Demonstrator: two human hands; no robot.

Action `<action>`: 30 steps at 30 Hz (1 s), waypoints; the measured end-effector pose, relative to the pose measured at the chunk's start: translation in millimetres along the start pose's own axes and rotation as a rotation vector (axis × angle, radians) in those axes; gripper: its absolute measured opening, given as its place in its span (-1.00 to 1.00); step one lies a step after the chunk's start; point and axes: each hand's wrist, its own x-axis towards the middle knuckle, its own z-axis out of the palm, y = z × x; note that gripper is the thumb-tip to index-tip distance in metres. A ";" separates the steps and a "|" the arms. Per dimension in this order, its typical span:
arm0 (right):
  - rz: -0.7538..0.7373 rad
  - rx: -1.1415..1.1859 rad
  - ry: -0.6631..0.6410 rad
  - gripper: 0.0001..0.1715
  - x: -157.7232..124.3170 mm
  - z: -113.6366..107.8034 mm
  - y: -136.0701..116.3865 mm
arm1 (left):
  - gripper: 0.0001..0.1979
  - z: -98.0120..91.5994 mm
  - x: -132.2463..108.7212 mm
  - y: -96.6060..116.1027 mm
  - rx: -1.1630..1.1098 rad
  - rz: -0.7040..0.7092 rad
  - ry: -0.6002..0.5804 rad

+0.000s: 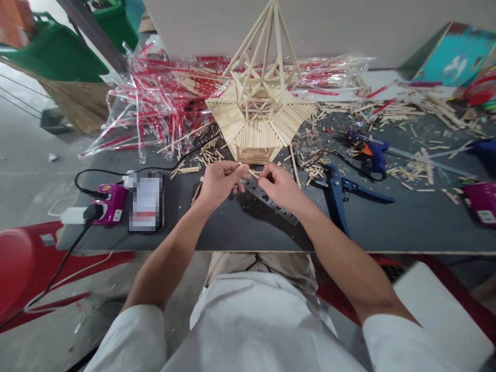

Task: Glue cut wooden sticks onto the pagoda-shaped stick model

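The person is holding a short wooden stick above a dark table, with the left hand and the right hand working close together. The fingers of both hands are closed, and they are pinching the stick between them near its ends. A metal ruler is lying on the table just beneath the hands, angled toward the right. Ahead of the hands, a tall stick model is standing on the table, its layered base spreading out and its thin struts rising to a point. Behind it, a heap of plastic-wrapped sticks with red markings is sprawling across the table. Blue pliers are lying to the right, with a blue glue gun beyond them among loose stick pieces. On the left, a phone with a blurred screen is lying beside a purple charger.
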 end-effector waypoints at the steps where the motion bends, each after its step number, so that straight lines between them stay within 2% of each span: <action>1: -0.005 -0.005 -0.002 -0.82 0.3 -0.3 0.1 | -0.65 0.3 0.0 -0.8 -0.001 -0.001 0.000; 19: -0.044 -0.011 0.066 -0.80 7.3 -0.3 12.0 | -0.62 5.3 3.0 -9.6 0.001 0.007 0.041; 24: -0.030 0.024 -0.024 -0.83 2.5 -8.3 3.4 | -0.58 1.5 4.5 -7.2 0.006 0.045 0.016; 27: -0.036 0.059 -0.042 -0.83 -0.1 -15.3 -0.7 | -0.56 -3.3 3.8 -6.8 0.175 0.122 0.043; 30: -0.054 0.045 -0.018 -0.80 -0.4 -20.3 -0.8 | -0.54 -6.8 1.9 -5.6 0.556 0.316 0.208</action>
